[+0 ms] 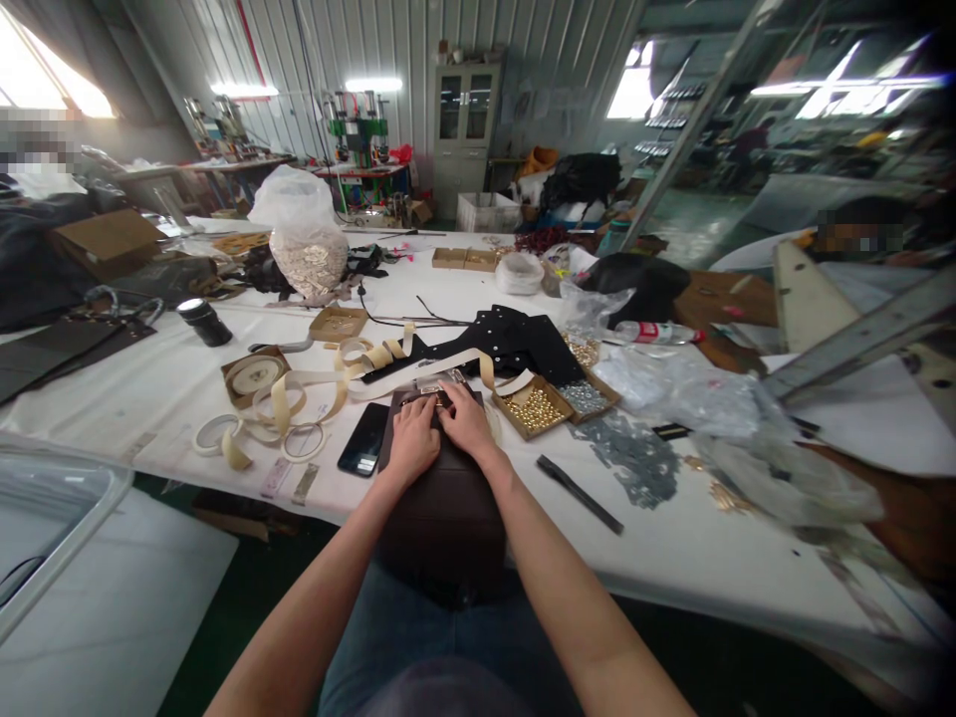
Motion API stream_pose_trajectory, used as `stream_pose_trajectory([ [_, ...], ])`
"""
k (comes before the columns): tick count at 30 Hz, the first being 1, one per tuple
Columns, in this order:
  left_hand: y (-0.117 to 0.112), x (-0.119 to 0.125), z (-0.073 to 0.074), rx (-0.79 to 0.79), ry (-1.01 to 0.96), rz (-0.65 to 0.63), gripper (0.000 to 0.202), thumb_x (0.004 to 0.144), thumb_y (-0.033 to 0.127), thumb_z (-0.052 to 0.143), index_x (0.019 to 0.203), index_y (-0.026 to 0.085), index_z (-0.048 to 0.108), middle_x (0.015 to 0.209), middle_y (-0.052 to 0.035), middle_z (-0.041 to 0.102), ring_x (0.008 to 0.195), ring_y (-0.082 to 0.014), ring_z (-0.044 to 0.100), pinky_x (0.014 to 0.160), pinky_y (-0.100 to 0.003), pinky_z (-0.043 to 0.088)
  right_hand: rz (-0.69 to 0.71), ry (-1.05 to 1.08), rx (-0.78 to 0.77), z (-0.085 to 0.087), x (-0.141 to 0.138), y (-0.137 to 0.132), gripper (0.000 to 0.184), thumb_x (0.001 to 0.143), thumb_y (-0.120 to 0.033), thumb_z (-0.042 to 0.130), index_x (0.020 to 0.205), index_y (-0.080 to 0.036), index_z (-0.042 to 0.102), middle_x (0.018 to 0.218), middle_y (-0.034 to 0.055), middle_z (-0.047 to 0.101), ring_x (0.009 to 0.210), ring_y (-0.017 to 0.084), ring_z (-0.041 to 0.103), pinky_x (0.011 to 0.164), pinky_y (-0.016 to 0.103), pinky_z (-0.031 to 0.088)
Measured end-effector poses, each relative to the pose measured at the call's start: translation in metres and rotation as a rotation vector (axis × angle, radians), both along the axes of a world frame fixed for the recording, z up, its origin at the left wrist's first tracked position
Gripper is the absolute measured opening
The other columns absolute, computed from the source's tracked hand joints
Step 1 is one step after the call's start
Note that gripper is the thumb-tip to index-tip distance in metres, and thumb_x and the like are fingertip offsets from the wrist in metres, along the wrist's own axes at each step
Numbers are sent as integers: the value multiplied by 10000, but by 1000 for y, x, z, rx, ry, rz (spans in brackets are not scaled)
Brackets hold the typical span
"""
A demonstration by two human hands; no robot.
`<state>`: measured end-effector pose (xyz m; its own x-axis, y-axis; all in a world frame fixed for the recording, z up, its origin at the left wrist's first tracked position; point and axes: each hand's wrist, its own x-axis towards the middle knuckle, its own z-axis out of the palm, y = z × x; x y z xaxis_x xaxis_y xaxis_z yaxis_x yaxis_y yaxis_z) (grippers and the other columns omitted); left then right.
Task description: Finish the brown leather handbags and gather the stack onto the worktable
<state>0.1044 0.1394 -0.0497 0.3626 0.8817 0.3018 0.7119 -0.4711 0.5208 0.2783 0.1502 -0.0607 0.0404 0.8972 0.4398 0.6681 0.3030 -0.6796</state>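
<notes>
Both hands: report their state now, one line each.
Left hand: on the dark brown bag, partly curled; whether it grips anything cannot be told.
Right hand: also on the bag, partly curled; grip cannot be told.

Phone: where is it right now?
Head view, left of centre: the black phone lies near the front edge of the white table, between the tape ring and the dark brown bag.

Watching remotely, I am counting one dark brown bag (440, 508), one phone (362, 438), one red-labelled bottle (657, 332), one black canister (204, 323), one glass-doored cabinet (464, 124) and two adjoining boxes (551, 426) of small metallic pieces (535, 408), one gold, one silver.
</notes>
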Motion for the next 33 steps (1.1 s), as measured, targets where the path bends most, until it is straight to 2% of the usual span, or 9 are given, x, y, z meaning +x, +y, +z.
stream_pose_trajectory([
  [4,0,-1,0,-4,-18,-4,771,896,109,547,1656,235,571,1641,-160,619,1507,-408,514,1238,-599,445,-71,113,61,-3,-3,-5,342,991,-242,691,1322,-216,774,1302,118,770,824,208,723,871,390,655],
  [7,-1,-1,-1,-3,-36,-7,770,895,110,548,1655,226,576,1635,-170,621,1511,-411,511,1250,-611,439,-78,81,69,0,-5,-4,183,1014,-262,697,1135,-227,830,1103,93,796,873,235,737,872,381,645],
  [13,4,-4,-7,-10,-107,3,802,875,88,548,1666,217,565,1659,-161,615,1555,-371,518,1329,-589,410,-80,20,72,6,-7,5,181,1027,-238,714,1103,-254,878,1137,85,836,996,262,774,991,409,648],
  [17,10,-7,-14,-45,-166,7,905,867,93,542,1761,146,413,1643,-196,630,1574,-349,530,1374,-575,381,-89,-15,48,5,-6,10,169,1028,-264,749,1113,-276,894,1140,80,848,1039,284,789,1017,439,643],
  [21,14,-7,-20,-111,-229,1,918,869,115,548,1768,68,368,1765,-251,497,1685,-374,416,1434,-587,290,-84,-80,3,8,-8,17,164,1036,-301,756,1114,-293,900,1156,70,863,1059,283,797,1033,441,637],
  [24,12,-8,-14,-154,-274,23,984,869,122,555,1797,19,245,1850,-295,336,1752,-398,298,1461,-625,220,-62,-108,11,15,-15,21,200,1051,-306,699,1049,-287,899,1103,69,872,1016,281,804,984,432,639],
  [27,2,-13,2,-178,-263,62,1022,860,122,580,1804,5,206,1840,-339,320,1726,-423,354,1458,-656,245,-19,-77,63,19,-20,19,272,1046,-317,632,974,-266,889,1032,105,871,985,324,811,943,473,633],
  [30,0,-16,3,-187,-202,68,995,878,139,621,1811,44,288,1815,-329,383,1724,-388,382,1462,-565,316,-26,-117,133,0,-13,25,302,1055,-397,596,1013,-322,886,1068,125,871,980,348,818,918,505,623],
  [33,8,-22,-9,-249,-322,8,1048,888,170,668,1836,43,241,1868,-302,292,1790,-373,228,1508,-521,182,-57,-122,183,-32,-5,46,284,1030,-509,619,1029,-375,869,1148,110,868,1000,374,822,877,539,614],
])
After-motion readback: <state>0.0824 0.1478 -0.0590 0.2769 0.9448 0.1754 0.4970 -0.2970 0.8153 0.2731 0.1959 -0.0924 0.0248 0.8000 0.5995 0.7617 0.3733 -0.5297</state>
